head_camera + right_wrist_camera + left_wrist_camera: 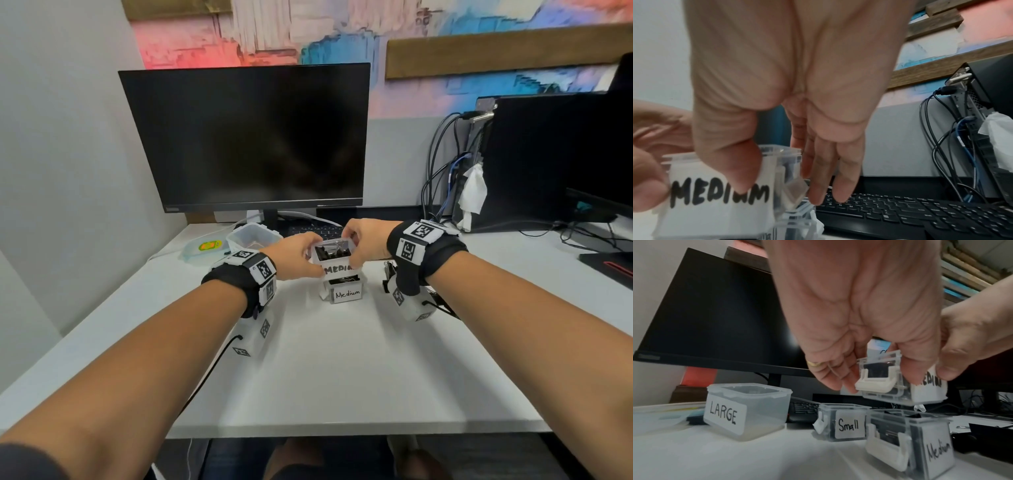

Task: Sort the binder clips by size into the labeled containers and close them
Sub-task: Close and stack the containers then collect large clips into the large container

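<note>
2 hands hold 1 clear MEDIUM container [334,256] in the air, directly above a second Medium container [346,291] on the white desk [342,370]. Left hand [295,255] pinches its left side, thumb on the label; right hand [368,244] grips the right side, fingers curled behind. Black binder clips [334,253] show inside (lid off). Small container [842,422] and LARGE container [748,410] stand left, apart. The near desk edge lies well clear of the containers.
</note>
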